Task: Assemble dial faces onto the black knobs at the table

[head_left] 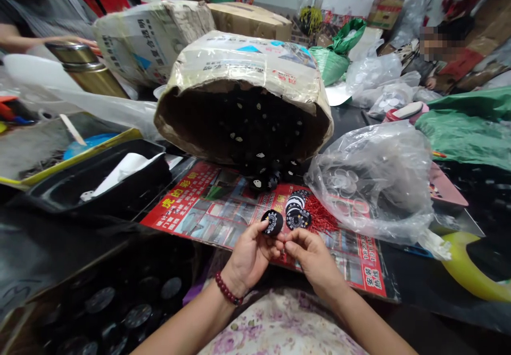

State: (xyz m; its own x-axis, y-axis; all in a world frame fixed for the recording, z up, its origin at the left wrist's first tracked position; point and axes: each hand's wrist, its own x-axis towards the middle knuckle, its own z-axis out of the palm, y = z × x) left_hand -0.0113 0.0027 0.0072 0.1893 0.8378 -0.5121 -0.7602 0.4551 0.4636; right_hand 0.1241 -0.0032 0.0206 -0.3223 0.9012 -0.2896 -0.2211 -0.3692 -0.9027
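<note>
My left hand (248, 256), with a dark red bead bracelet (228, 290) at the wrist, grips a round black piece with a white dial-like print (273, 221) between thumb and fingers. Close beside it, my right hand (316, 256) has thumb and forefinger pinched, near the left fingertips. What the pinch holds is too small to make out; a bit of red shows there. Just beyond the hands lies a row of printed black discs (297, 217), some with white edges. To its right spreads a pile of small thin red pieces (321, 212).
A tipped, taped carton (247, 59) spills black parts onto the red printed board (187, 200). Right of it sits a clear plastic bag (383, 184). At left are a black tray (131, 176) and a gold flask (93, 70). Below left, a box holds black discs (138, 316). Two people are nearby.
</note>
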